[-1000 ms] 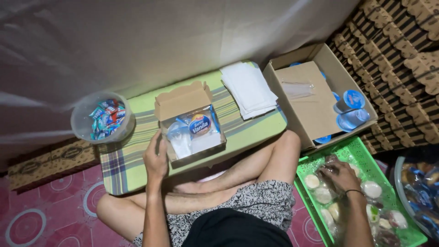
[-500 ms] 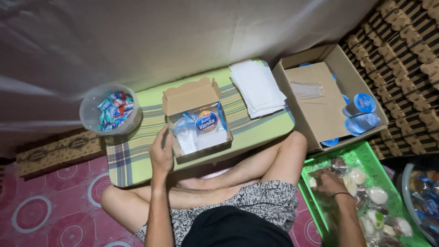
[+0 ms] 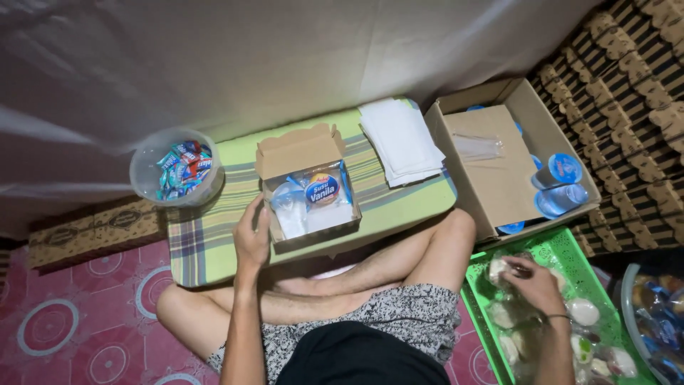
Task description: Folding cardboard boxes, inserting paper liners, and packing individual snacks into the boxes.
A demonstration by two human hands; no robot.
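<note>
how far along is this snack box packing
Done: the small open box already holds a sealed cup and wrapped items. In hand: the left hand steadies it while the right hand reaches into the green basket. Left: that wrapped piece is not yet in, lid open.

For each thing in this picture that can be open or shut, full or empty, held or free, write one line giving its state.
Small cardboard box: lid open, packets inside.
Large carton: flaps open, sealed cups inside.
Round plastic tub: uncovered, holds wrapped sweets.
Green basket: open, holds wrapped snacks.
White sheets: stacked, untouched.
Left hand: rests on the small box's left side.
Right hand: in the basket, fingers closed on a wrapped snack.
</note>
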